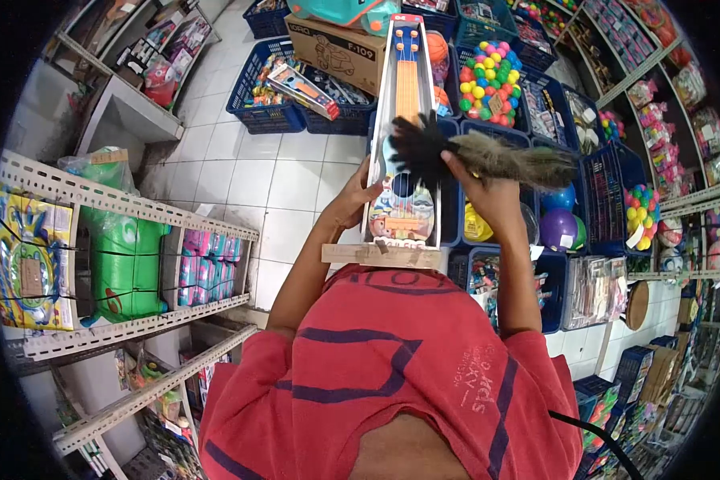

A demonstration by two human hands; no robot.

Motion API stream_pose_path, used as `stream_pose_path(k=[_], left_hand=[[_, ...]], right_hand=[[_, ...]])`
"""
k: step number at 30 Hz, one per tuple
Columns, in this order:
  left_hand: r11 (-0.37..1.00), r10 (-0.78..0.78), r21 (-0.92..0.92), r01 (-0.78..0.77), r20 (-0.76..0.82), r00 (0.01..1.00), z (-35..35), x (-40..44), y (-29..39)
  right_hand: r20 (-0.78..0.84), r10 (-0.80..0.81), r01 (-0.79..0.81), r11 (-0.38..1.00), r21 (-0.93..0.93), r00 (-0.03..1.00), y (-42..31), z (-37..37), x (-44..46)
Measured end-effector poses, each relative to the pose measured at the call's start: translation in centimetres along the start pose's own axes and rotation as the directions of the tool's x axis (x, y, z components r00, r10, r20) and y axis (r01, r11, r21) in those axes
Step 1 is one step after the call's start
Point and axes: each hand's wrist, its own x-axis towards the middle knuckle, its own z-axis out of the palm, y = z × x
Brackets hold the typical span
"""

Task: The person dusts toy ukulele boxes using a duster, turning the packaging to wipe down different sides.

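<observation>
My left hand (354,198) is closed on the left edge of a boxed toy guitar (408,92), which stands upright before my chest. The box has a white and red frame, and a guitar with orange neck and blue headstock shows in its front. My right hand (488,198) grips a feather duster (520,162) with black and grey-brown feathers. The duster's black end lies across the guitar box and covers part of its body. Its handle is hidden. At the box's lower end, a strip of brown cardboard (380,255) sits against my red shirt.
Blue crates (268,120) of toys stand on the white tiled floor (236,172). One crate holds colourful balls (490,84). A brown scooter carton (336,56) rests on crates ahead. Metal shelves (136,180) with packaged toys flank me left and right.
</observation>
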Motion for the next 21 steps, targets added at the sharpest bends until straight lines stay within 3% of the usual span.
stream_pose_path(k=[1, 4, 6, 8, 12, 13, 16, 18, 20, 21], left_hand=[[0.999, 0.028, 0.021, -0.029, 0.031, 0.999, -0.7, 0.4, -0.3], [0.992, 0.108, 0.053, -0.112, 0.082, 0.991, 0.1, 0.9, 1.0], [0.993, 0.069, 0.099, -0.067, -0.019, 0.997, 0.4, 0.8, 1.6], [0.997, 0.073, 0.039, -0.072, -0.024, 0.997, -0.4, 1.2, 1.4], [0.993, 0.101, 0.065, -0.096, -0.083, 0.991, 0.0, 0.8, 1.2], [0.998, 0.061, 0.004, -0.061, -0.076, 0.995, -0.3, 1.0, 0.8], [0.991, 0.121, 0.061, -0.12, -0.014, 0.993, 0.8, 0.5, 1.1], [0.99, 0.118, 0.077, -0.115, -0.034, 0.992, 0.9, 0.6, 1.3], [0.98, 0.146, 0.14, -0.14, -0.036, 0.989, 0.0, 0.7, 1.3], [0.982, 0.127, 0.151, -0.118, -0.053, 0.991, 0.2, 0.5, 1.4]], right_hand=[[-0.001, 0.1, -0.1, 0.995, 0.017, 0.995, -0.6, -0.2, 0.5], [0.051, 0.023, -0.019, 0.997, -0.073, 0.998, -1.0, -0.1, 0.2], [0.148, -0.056, 0.067, 0.995, -0.068, 0.987, -0.9, -0.7, -0.5], [0.269, -0.075, 0.092, 0.994, -0.05, 0.96, -1.2, -1.3, -1.2], [0.2, 0.013, -0.004, 0.999, -0.042, 0.98, -1.3, -0.8, -1.3], [0.073, 0.039, -0.039, 0.999, -0.001, 0.997, -2.2, -0.5, -1.2], [0.06, 0.048, -0.037, 0.985, -0.167, 0.997, -2.4, 0.3, -1.8], [0.09, -0.112, 0.117, 0.991, -0.059, 0.99, -1.7, 0.7, -2.6], [0.255, 0.084, -0.112, 0.989, 0.097, 0.963, -2.1, 0.7, -3.2], [0.335, 0.074, -0.06, 0.997, -0.052, 0.939, -2.5, 0.1, -2.8]])
